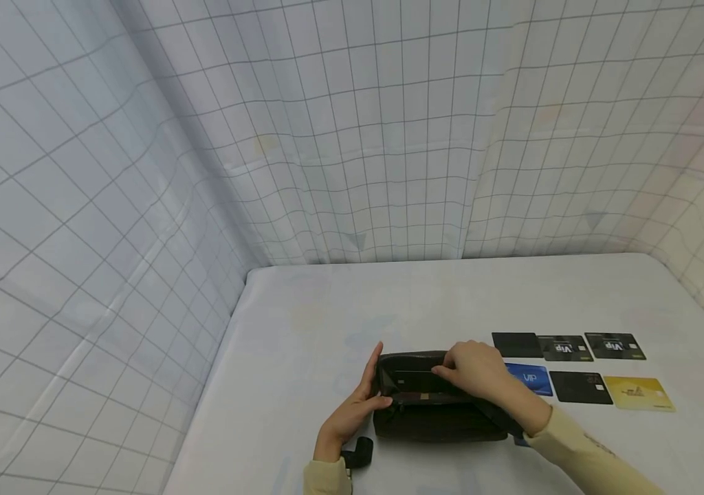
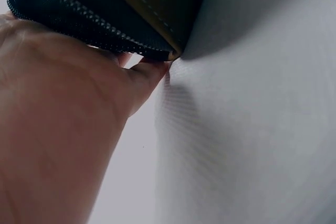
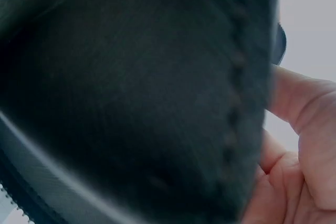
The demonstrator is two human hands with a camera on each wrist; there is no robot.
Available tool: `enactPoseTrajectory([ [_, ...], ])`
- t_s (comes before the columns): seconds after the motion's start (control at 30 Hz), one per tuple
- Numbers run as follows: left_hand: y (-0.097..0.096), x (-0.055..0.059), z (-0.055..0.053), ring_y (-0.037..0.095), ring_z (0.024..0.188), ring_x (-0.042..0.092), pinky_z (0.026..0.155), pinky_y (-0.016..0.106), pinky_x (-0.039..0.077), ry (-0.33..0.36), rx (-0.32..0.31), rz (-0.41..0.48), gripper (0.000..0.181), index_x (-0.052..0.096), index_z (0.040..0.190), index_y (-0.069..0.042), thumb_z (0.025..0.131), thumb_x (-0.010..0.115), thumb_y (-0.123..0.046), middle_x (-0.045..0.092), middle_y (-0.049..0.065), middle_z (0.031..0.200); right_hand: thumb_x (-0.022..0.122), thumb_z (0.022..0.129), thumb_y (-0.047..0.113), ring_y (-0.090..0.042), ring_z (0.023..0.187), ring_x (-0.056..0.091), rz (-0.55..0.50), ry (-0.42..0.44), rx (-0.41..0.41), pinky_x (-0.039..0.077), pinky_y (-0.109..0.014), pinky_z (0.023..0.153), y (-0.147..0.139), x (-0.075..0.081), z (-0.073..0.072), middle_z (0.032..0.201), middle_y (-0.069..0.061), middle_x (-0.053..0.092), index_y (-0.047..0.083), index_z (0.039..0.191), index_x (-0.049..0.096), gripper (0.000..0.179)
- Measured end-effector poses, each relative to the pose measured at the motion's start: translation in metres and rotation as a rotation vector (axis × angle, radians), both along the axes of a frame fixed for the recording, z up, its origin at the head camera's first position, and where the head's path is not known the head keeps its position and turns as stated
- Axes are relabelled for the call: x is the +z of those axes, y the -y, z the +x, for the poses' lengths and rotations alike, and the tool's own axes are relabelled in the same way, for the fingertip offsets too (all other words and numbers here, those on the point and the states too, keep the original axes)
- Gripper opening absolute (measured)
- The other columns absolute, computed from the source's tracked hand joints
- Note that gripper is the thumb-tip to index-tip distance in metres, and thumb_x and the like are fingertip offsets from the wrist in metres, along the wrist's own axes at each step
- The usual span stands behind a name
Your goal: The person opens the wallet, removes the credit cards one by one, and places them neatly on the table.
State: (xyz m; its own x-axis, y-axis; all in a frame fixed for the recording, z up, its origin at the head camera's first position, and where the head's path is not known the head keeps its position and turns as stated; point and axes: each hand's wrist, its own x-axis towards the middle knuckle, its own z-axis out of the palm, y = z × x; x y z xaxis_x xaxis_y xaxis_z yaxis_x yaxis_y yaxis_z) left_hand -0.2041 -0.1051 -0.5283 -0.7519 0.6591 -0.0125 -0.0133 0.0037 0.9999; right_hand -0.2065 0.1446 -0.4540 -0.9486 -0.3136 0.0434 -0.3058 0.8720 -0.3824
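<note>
A dark zip-around wallet point(image 1: 441, 423) lies on the white table with its mouth spread, showing the inside compartments. My left hand point(image 1: 352, 414) grips its left end, thumb over the front edge and fingers along the back. In the left wrist view, the zipper teeth of the wallet point(image 2: 142, 9) run just above my fingers. My right hand point(image 1: 482, 371) pinches the wallet's edge at the upper right. A stitched dark panel of the wallet point(image 3: 131, 87) fills most of the right wrist view, hiding part of my right hand point(image 3: 302, 150).
Several cards lie in rows to the right: a plain black card point(image 1: 516, 345), black VIP cards point(image 1: 614, 346), a blue VIP card point(image 1: 530, 379) and a yellow card point(image 1: 639, 393). Another blue card point(image 1: 520, 442) peeks out by my right wrist. White gridded curtains point(image 1: 352, 137) surround the table.
</note>
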Motion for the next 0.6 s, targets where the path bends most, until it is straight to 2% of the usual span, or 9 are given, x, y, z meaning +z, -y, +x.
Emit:
enactPoseTrajectory([
  [0.2,0.001,-0.015,-0.005,0.019,0.139,-0.021,0.108,0.061,-0.003,-0.026,0.003,0.018,0.078,-0.005,0.146,-0.044,0.097,0.047,-0.013,-0.018,-0.019,0.151,0.069,0.082,0.032,-0.007,0.041,0.037,0.004,-0.034,-0.015,0.025,-0.021,0.039,0.004,0.0,0.002,0.045,0.011,0.044,0.018,0.056,0.067,0.03],
  [0.47,0.002,-0.018,-0.007,0.018,0.139,-0.021,0.108,0.061,-0.003,-0.023,-0.001,0.023,0.079,-0.005,0.145,-0.046,0.096,0.048,-0.013,-0.018,-0.019,0.151,0.072,0.079,0.033,-0.005,0.045,0.043,0.041,-0.039,-0.056,0.035,-0.023,0.041,0.008,-0.004,0.002,0.054,0.01,0.055,0.019,0.062,0.069,0.022],
  [0.6,0.001,-0.018,-0.007,0.016,0.139,-0.021,0.108,0.06,-0.004,-0.025,0.0,0.015,0.079,-0.005,0.146,-0.045,0.096,0.048,-0.013,-0.017,-0.02,0.15,0.073,0.077,0.035,-0.006,0.044,0.043,0.051,-0.053,-0.069,0.035,-0.024,0.04,0.01,-0.008,0.002,0.051,0.01,0.053,0.02,0.058,0.065,0.026],
])
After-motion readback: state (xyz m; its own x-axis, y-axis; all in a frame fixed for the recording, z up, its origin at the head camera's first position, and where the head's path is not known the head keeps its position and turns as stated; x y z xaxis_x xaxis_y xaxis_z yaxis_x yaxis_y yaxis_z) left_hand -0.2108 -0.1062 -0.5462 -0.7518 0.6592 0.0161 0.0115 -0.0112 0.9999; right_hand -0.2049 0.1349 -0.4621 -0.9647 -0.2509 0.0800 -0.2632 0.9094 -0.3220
